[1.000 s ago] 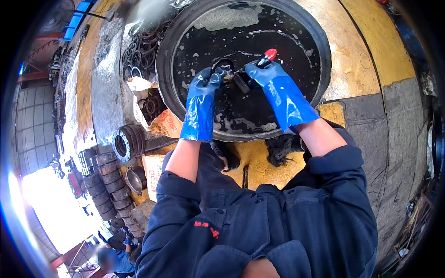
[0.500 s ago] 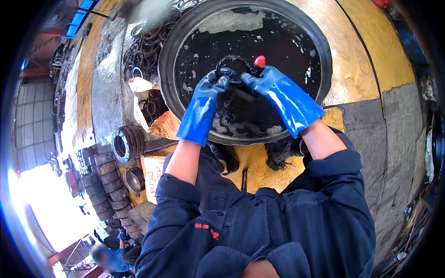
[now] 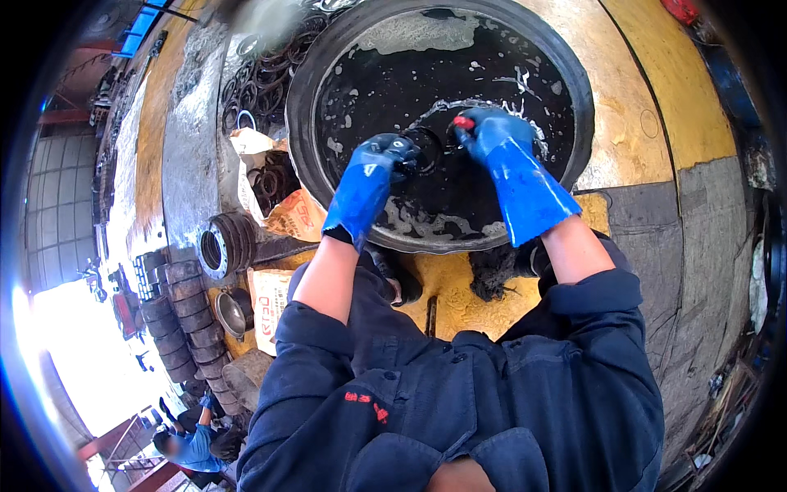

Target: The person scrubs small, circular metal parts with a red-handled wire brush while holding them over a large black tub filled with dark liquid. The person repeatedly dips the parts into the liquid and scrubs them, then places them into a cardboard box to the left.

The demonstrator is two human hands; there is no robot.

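Note:
Both my hands wear blue rubber gloves and work over a wide round basin [image 3: 299, 123] of dark liquid with patches of foam. My left hand [image 3: 385, 154] is closed around the near-left side of a black ring [image 3: 432, 148], which is hard to tell from the dark liquid. To the right of the ring, my right hand [image 3: 498, 135] is closed on a small tool with a red end [image 3: 464, 123]. The rest of that tool is hidden by the glove or lost against the liquid. A small gap separates my right hand from the ring.
Many dark rings [image 3: 266, 70] lie heaped left of the basin. An open bag [image 3: 250, 193] holds more rings. A stack of flanged rings [image 3: 217, 250], a metal bowl [image 3: 234, 312] and dark cylinder stacks [image 3: 193, 307] stand nearer left. Another person [image 3: 193, 447] is at the lower left.
My hands have moved apart, the right one shifting right with the red-ended tool. The ring has come lower and tilted in my left hand. Fresh ripples show on the liquid.

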